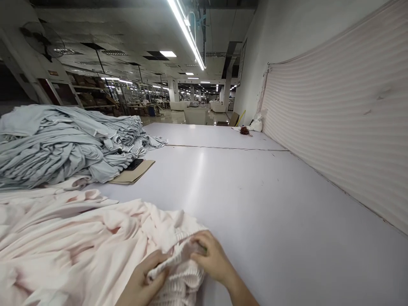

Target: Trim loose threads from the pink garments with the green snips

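A large heap of pale pink fabric (95, 238) spreads over the lower left of the table, soft and folded. At its right end is a gathered, ribbed edge. My left hand (145, 278) pinches this edge between thumb and fingers, low in the view. Just to the right, my right hand (212, 257) grips the same edge, with thumb and fingers closed on the cloth. A short stretch of the edge runs between the two hands. The fingertips are partly hidden by folds.
A tall pile of grey-blue garments (63, 144) lies at the left, beside a piece of brown cardboard (137, 172) with a black object (134, 164) on it. The white table (255, 204) reaches a striped cloth-covered wall (334, 110). A dark reddish-brown tuft (244, 130) sits at the far end.
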Tool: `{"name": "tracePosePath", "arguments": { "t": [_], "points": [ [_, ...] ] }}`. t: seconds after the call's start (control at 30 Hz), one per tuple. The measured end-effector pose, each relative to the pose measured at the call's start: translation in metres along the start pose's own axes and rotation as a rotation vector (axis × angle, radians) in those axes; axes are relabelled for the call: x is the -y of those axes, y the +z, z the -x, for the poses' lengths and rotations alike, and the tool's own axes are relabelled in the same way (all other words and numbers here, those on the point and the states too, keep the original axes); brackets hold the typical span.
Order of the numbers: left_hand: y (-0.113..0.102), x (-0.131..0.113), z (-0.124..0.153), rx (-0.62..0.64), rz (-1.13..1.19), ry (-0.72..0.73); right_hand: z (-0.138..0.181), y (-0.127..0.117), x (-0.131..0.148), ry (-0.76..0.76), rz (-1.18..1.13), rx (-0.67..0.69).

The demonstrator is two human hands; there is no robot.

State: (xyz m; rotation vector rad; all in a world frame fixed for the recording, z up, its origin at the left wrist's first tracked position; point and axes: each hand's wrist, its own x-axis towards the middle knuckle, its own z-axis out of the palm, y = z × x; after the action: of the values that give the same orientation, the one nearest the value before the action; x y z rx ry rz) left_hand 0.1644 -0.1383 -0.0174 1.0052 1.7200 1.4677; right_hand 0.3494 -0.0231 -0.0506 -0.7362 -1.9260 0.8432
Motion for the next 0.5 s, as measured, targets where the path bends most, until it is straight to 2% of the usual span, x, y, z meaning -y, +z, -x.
{"name": "tracePosePath", "arguments": {
  "t": [0.07,0.13,0.17,0.23,0.33,0.43,0.5],
  "points": [
    [-0.009,0.001,0.002,-0.194,-0.144,0.153,0.005,0.017,0.001,-0.088,0.080,0.010],
    [-0.014,-0.002,0.004,-0.270,-0.132,0.112,0.017,0.020,0.003,-0.148,0.148,-0.065],
    [-0.014,-0.005,0.005,-0.240,-0.033,0.030,0.023,0.019,0.004,-0.189,0.197,-0.091],
    [-0.009,-0.011,0.006,-0.087,0.273,-0.170,0.033,0.013,0.007,-0.225,0.257,-0.070],
    [0.001,-0.017,0.006,0.047,0.629,-0.315,0.034,0.007,0.018,-0.089,0.176,0.038],
    [0.004,-0.016,0.004,0.094,0.698,-0.352,0.022,0.007,0.035,0.004,0.038,0.068],
    [0.001,-0.013,0.003,0.112,0.690,-0.358,0.013,0.012,0.046,-0.038,0.043,0.054]
  ]
}}
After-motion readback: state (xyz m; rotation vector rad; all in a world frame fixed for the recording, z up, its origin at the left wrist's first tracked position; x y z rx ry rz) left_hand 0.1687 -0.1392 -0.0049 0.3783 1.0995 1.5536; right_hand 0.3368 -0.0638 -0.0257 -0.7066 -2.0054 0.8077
